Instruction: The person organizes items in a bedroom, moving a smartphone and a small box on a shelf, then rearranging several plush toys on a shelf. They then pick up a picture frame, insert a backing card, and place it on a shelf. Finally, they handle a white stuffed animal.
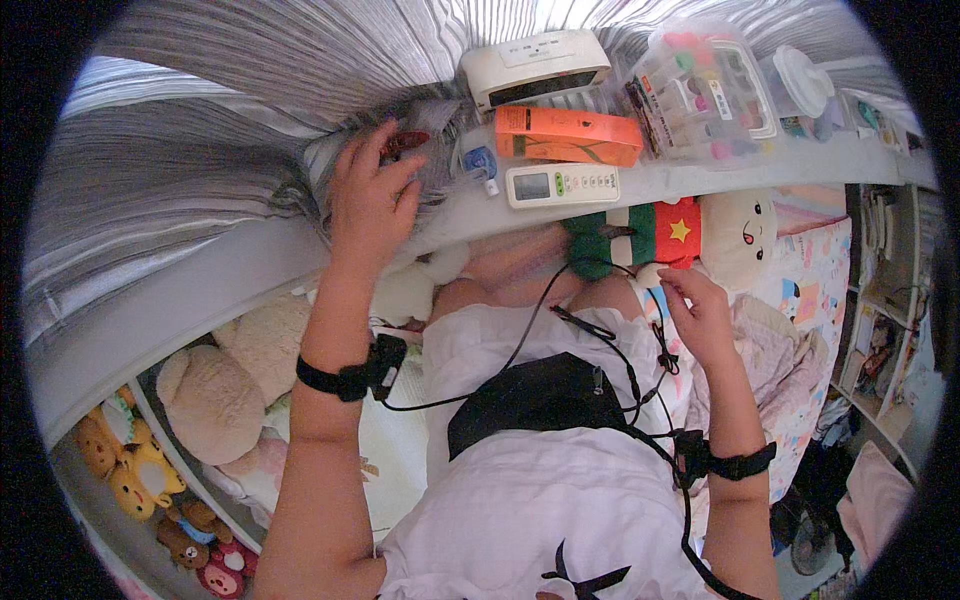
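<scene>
My left hand reaches over the ledge with its fingers spread. Its fingertips are beside a small dark red object, which lies among crumpled, see-through wrapping; whether they touch is unclear. Near my lap, my right hand has its fingers bent together at the white paw of a plush toy in red and green with a yellow star. What those fingers pinch, if anything, is hidden. A black cable runs from the left wrist strap across to the right one.
On the ledge stand a white clock-like box, an orange carton, a white remote control, a small blue-labelled bottle and a clear plastic case. Grey curtains hang behind. Plush toys lie left.
</scene>
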A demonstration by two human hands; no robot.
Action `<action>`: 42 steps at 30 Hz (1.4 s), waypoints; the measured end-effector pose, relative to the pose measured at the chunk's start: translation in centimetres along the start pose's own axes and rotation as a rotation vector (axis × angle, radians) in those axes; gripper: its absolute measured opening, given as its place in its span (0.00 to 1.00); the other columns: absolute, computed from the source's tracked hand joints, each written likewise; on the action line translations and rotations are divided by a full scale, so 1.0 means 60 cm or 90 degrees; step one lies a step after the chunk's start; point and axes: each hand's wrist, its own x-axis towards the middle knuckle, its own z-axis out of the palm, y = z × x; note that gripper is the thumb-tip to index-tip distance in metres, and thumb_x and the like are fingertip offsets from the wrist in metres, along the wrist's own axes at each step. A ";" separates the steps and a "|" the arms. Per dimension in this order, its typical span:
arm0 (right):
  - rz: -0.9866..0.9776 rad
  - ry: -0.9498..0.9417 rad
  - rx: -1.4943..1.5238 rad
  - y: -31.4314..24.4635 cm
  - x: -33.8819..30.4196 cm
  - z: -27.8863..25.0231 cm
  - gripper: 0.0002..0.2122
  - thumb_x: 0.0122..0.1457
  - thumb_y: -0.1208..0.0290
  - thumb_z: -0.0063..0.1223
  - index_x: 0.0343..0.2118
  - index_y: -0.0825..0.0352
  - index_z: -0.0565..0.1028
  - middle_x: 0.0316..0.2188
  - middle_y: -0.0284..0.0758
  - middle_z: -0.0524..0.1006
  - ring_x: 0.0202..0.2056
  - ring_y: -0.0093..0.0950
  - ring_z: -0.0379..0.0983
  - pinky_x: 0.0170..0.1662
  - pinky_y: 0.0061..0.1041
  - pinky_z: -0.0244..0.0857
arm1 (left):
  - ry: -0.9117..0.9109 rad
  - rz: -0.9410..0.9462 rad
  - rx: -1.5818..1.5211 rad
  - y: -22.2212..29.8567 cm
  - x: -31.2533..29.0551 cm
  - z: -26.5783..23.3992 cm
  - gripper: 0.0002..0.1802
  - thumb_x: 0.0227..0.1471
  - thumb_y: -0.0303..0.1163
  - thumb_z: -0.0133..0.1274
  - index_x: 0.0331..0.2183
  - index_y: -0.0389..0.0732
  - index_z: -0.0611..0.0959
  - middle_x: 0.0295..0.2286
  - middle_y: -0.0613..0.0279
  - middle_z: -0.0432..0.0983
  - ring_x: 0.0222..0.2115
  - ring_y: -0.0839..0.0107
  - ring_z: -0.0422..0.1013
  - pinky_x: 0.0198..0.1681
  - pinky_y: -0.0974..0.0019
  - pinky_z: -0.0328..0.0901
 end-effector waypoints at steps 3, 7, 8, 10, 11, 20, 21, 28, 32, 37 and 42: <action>0.006 0.006 0.004 0.003 -0.006 0.000 0.08 0.45 0.77 0.45 0.31 0.66 0.72 0.26 0.40 0.72 0.28 0.36 0.69 0.31 0.28 0.63 | -0.085 -0.028 -0.144 0.027 -0.036 0.030 0.13 0.30 0.26 0.51 0.27 0.43 0.77 0.32 0.61 0.66 0.35 0.60 0.61 0.37 0.62 0.59; -0.002 -0.009 -0.010 0.006 -0.013 0.006 0.08 0.45 0.77 0.45 0.30 0.67 0.72 0.25 0.40 0.72 0.27 0.36 0.69 0.30 0.28 0.63 | -0.064 0.000 -0.150 0.085 -0.081 0.078 0.10 0.29 0.24 0.50 0.23 0.42 0.76 0.25 0.62 0.66 0.30 0.63 0.62 0.33 0.64 0.60; -0.008 -0.012 -0.006 0.006 -0.014 0.005 0.08 0.45 0.77 0.45 0.30 0.67 0.72 0.25 0.40 0.72 0.27 0.36 0.69 0.30 0.29 0.63 | -0.048 0.011 -0.133 0.086 -0.086 0.090 0.09 0.29 0.24 0.50 0.23 0.42 0.76 0.24 0.62 0.66 0.29 0.64 0.62 0.32 0.65 0.60; -0.023 -0.015 -0.001 0.005 -0.018 0.005 0.08 0.45 0.76 0.45 0.30 0.67 0.72 0.24 0.40 0.72 0.27 0.36 0.68 0.30 0.29 0.62 | -0.004 0.019 -0.169 0.076 -0.095 0.110 0.08 0.29 0.25 0.50 0.22 0.41 0.76 0.23 0.62 0.66 0.28 0.64 0.63 0.31 0.65 0.60; -0.020 -0.020 0.003 0.005 -0.020 0.006 0.08 0.44 0.76 0.46 0.30 0.67 0.72 0.24 0.40 0.72 0.27 0.37 0.68 0.31 0.29 0.62 | 0.020 0.022 -0.187 0.071 -0.099 0.115 0.07 0.30 0.25 0.50 0.22 0.41 0.76 0.22 0.62 0.66 0.27 0.64 0.63 0.30 0.65 0.60; -0.055 -0.057 -0.004 0.002 -0.017 0.025 0.09 0.43 0.75 0.46 0.30 0.68 0.71 0.25 0.40 0.71 0.28 0.37 0.68 0.31 0.30 0.62 | 0.000 -0.053 -0.389 0.125 -0.087 0.031 0.03 0.32 0.25 0.50 0.19 0.40 0.74 0.20 0.61 0.68 0.23 0.62 0.65 0.25 0.64 0.61; -0.066 -0.055 0.005 0.002 -0.015 0.030 0.09 0.43 0.75 0.46 0.30 0.67 0.71 0.25 0.40 0.71 0.28 0.37 0.68 0.31 0.30 0.62 | 0.004 -0.019 -0.422 0.137 -0.089 0.020 0.03 0.33 0.25 0.51 0.19 0.39 0.74 0.20 0.60 0.68 0.22 0.62 0.65 0.25 0.64 0.61; -0.184 -0.076 0.014 -0.047 0.002 0.059 0.09 0.43 0.80 0.45 0.30 0.67 0.71 0.24 0.39 0.71 0.26 0.35 0.68 0.29 0.26 0.62 | -0.169 -0.011 -0.481 0.194 -0.129 0.018 0.06 0.41 0.31 0.48 0.21 0.39 0.74 0.19 0.60 0.69 0.20 0.64 0.66 0.22 0.66 0.62; -0.187 -0.125 -0.007 -0.058 0.001 0.056 0.09 0.43 0.78 0.45 0.30 0.65 0.70 0.25 0.38 0.71 0.28 0.36 0.68 0.29 0.29 0.62 | -0.309 -0.705 -0.651 0.142 -0.159 0.099 0.11 0.47 0.37 0.45 0.24 0.40 0.74 0.21 0.64 0.71 0.21 0.72 0.66 0.22 0.69 0.62; -0.145 -0.114 -0.002 -0.037 -0.012 0.064 0.09 0.42 0.77 0.45 0.29 0.64 0.70 0.25 0.38 0.70 0.29 0.37 0.67 0.30 0.31 0.62 | -0.192 -0.947 -1.072 0.110 -0.136 0.127 0.16 0.46 0.43 0.46 0.29 0.39 0.73 0.24 0.65 0.70 0.20 0.76 0.65 0.20 0.75 0.61; -0.174 -0.116 0.002 -0.047 -0.015 0.067 0.08 0.42 0.78 0.46 0.28 0.64 0.69 0.25 0.38 0.70 0.29 0.37 0.67 0.29 0.30 0.62 | -0.175 -0.944 -1.205 0.103 -0.135 0.152 0.13 0.46 0.40 0.46 0.29 0.39 0.73 0.24 0.64 0.71 0.20 0.76 0.66 0.20 0.76 0.61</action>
